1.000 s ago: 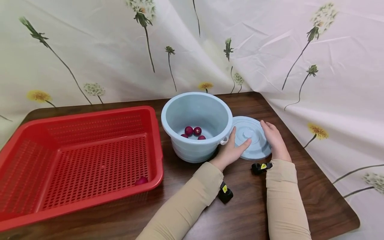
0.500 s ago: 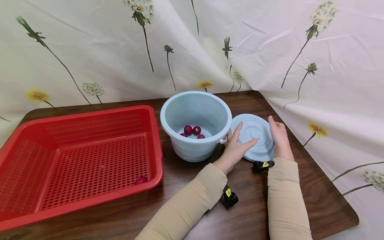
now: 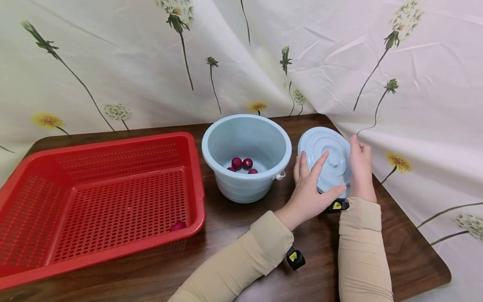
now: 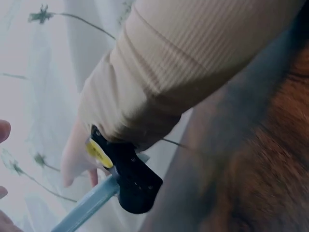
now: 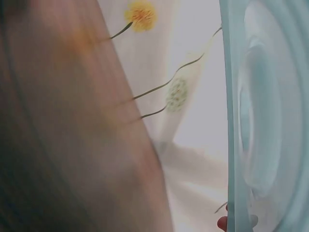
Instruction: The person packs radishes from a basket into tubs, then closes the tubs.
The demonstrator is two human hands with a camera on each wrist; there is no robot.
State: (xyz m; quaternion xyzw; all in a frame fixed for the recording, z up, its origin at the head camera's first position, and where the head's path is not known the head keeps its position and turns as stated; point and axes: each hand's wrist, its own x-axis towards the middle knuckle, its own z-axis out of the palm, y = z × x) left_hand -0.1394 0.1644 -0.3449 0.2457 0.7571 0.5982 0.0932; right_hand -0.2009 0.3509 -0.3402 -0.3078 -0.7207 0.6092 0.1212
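Note:
A round light blue lid [image 3: 326, 155] with a raised ring in its middle is up off the table, tilted. My left hand [image 3: 307, 195] holds it at the left and near edge, fingers spread along the rim and thumb at the near side. On the opposite edge, my right hand [image 3: 360, 167] grips the rim. The lid's underside [image 5: 270, 121] fills the right of the right wrist view; in the left wrist view the lid [image 4: 87, 205] appears edge-on beside the right hand [image 4: 75, 157]. A light blue bucket [image 3: 243, 184] stands left of the hands, uncovered.
Several small dark red balls [image 3: 237, 163] lie in the bucket. A large red perforated basket [image 3: 128, 247] takes up the left of the table, with one dark red ball [image 3: 178, 226] in its near right corner. A flowered curtain [image 3: 151, 54] hangs behind the wooden table [image 3: 407, 264].
Both hands have taken hold of the lid and raised it from the table, tilting it and moving it right, away from the bucket. Bucket and basket have stayed in place.

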